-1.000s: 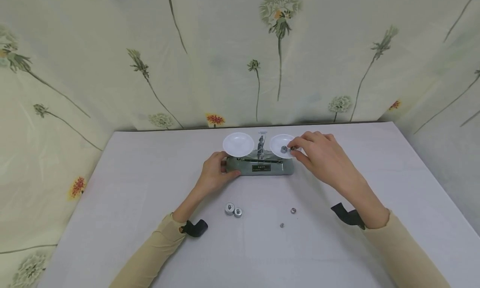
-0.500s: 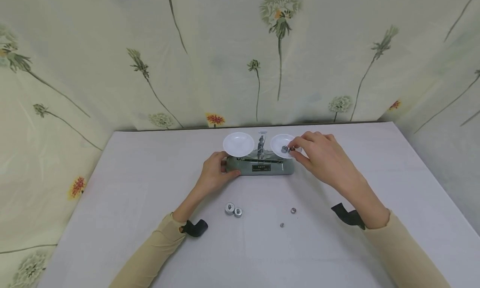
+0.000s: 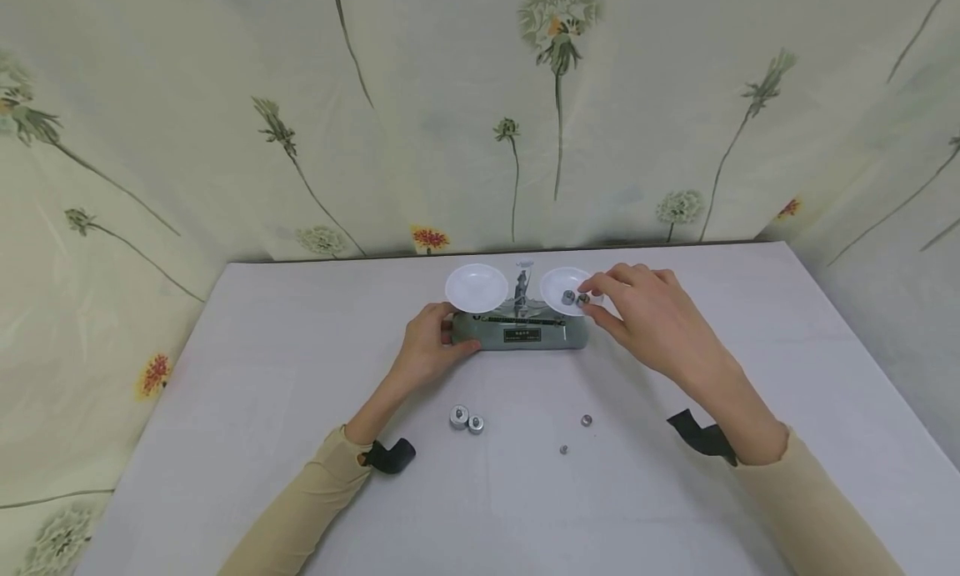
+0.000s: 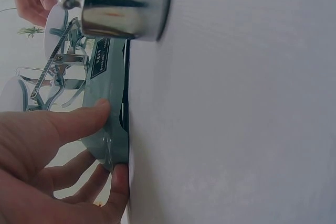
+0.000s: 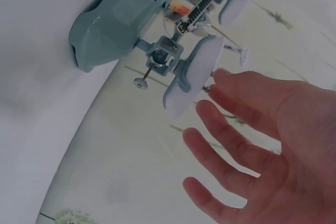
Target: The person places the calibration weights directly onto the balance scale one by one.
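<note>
A balance scale with a grey-green base and two white pans stands at the middle of the table. My left hand grips the left end of its base, thumb on the front face and fingers round the end, as the left wrist view shows. Two small metal weights sit side by side in the right pan. My right hand is over that pan's right edge, thumb and forefinger slightly parted around the right-hand weight. Its other fingers are spread in the right wrist view. The left pan holds nothing.
Two larger knobbed weights stand together on the table in front of the scale. Two smaller weights lie apart further right. A flowered cloth hangs behind the table.
My right thumb and forefinger have parted from the right-hand weight, which now stands in the pan, and the hand has drawn slightly right. My left hand keeps its grip on the base.
</note>
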Demonstrator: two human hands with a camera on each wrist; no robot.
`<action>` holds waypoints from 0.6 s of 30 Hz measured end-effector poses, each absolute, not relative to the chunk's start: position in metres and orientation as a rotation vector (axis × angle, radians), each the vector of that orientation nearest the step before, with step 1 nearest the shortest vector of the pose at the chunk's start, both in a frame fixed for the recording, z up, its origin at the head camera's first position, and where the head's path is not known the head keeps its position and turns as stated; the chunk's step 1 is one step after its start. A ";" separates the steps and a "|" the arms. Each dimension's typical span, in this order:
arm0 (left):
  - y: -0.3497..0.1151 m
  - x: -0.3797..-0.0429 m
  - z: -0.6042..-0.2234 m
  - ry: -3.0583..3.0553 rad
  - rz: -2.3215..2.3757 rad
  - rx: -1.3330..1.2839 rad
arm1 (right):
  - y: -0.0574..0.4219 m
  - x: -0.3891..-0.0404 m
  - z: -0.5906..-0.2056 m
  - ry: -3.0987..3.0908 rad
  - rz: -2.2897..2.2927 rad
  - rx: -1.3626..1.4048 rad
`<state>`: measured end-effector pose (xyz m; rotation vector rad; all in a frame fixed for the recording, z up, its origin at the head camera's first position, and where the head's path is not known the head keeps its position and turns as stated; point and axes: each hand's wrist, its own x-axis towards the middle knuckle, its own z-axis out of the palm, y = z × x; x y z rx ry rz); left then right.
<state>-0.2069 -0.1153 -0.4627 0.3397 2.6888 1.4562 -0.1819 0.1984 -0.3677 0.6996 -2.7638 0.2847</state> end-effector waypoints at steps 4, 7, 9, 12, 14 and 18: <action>-0.115 -0.207 -0.463 2.682 1.468 0.337 | 0.198 -0.178 -0.367 -2.748 0.269 0.710; -0.115 -0.207 -0.463 2.680 1.469 0.341 | 0.198 -0.173 -0.367 -2.737 0.268 0.723; -0.115 -0.207 -0.463 2.675 1.469 0.341 | 0.199 -0.170 -0.365 -2.736 0.272 0.732; -0.115 -0.207 -0.463 2.675 1.464 0.339 | 0.199 -0.165 -0.364 -2.736 0.263 0.745; -0.115 -0.207 -0.463 2.681 1.459 0.339 | 0.200 -0.162 -0.363 -2.736 0.261 0.758; -0.115 -0.206 -0.463 2.692 1.449 0.344 | 0.200 -0.156 -0.363 -2.738 0.269 0.778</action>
